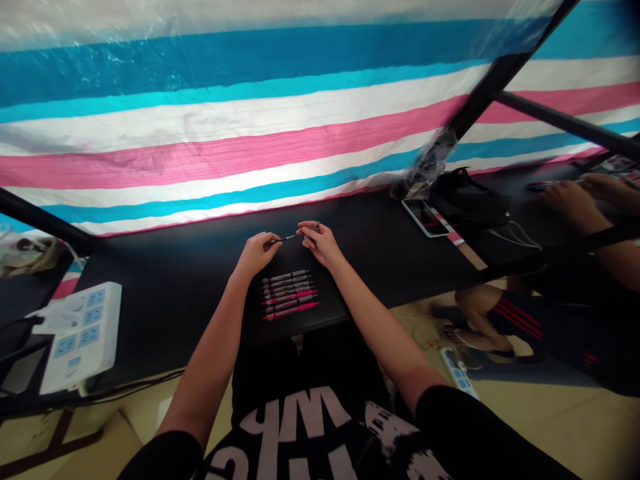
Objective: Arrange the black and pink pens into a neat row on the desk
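Six or so pens [289,294] in a row, one thin pen part [286,239], one phone [427,217], one power strip [83,333].

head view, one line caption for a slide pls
Both hands, left and right, hold a thin pen part above a row of pens on a black table.

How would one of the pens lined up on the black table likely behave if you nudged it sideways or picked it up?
Each pen in the row of pens looks slim and straight, so probably stiff and light. Its round barrel would likely roll on the smooth black table when nudged, unless a clip stops it. One pinch of fingers should lift it.
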`<state>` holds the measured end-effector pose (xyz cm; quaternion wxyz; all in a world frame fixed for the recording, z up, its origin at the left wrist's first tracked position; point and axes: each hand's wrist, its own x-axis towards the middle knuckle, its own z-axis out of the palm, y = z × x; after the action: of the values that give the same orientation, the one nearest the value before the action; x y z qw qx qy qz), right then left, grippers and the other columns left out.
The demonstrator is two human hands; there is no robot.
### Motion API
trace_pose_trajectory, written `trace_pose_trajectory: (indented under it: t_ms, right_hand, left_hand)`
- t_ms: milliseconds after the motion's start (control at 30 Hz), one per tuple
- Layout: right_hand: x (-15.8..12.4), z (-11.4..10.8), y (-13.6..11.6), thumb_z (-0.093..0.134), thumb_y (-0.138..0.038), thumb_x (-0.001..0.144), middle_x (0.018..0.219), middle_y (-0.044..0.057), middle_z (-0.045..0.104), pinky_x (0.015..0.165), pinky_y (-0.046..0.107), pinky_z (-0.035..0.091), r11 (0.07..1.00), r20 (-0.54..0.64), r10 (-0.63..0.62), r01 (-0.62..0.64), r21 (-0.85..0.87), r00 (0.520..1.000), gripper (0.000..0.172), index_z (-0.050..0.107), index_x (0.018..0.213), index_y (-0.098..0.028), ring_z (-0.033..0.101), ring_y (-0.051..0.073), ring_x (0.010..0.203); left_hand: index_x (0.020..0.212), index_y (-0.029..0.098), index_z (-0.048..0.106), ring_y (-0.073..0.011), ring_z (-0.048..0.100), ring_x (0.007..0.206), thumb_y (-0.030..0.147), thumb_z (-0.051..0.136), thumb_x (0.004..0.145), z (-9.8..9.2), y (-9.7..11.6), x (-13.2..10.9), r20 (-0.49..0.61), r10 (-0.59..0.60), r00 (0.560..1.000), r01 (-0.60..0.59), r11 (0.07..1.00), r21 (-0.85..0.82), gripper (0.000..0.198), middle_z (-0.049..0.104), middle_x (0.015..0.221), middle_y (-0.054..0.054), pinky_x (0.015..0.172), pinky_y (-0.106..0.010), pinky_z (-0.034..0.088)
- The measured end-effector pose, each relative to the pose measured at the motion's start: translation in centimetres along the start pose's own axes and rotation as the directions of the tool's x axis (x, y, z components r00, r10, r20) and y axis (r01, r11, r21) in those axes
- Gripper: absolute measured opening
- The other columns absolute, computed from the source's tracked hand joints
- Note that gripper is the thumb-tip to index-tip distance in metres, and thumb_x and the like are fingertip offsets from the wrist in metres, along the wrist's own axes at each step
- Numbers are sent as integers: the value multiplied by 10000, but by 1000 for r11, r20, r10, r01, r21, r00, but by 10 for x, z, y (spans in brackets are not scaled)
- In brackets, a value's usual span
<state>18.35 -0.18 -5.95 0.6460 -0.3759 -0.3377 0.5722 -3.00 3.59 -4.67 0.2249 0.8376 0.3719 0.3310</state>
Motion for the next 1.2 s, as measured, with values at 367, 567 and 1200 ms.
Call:
trace_pose_trajectory:
  t_ms: [367, 567, 1200]
  right_hand:
    - [0, 0, 1, 839, -288, 721, 793, 22, 744, 491, 242, 312, 1000, 21, 3, -3, 16, 1000, 247, 687, 891, -190, 327, 27, 433]
    - [0, 1, 0, 845, -296, 703, 820, 23, 755, 495, 241, 318, 1000, 6, -7, 6, 25, 1000, 271, 671, 887, -198, 327, 28, 437]
    - [-3, 3, -4, 782, -256, 731, 973, 35, 776, 496, 256, 338, 999, -4, -18, 17, -50, 1000, 188, 655, 861, -207, 319, 40, 459]
  left_hand:
    - [947, 189, 744, -168, 595, 660, 313, 649, 922, 0, 0, 0, 12, -15, 1000, 15, 1000, 7, 158, 712, 811, -44, 652, -303, 462]
    - [949, 184, 754, -180, 624, 673, 324, 627, 926, -1, 3, 0, 15, -51, 999, 51, 999, 4, 191, 733, 808, -49, 654, -306, 466]
    - [1033, 189, 766, -181, 637, 676, 318, 622, 919, -2, 1, 0, 18, -58, 998, 58, 998, -8, 224, 749, 843, -53, 667, -307, 491]
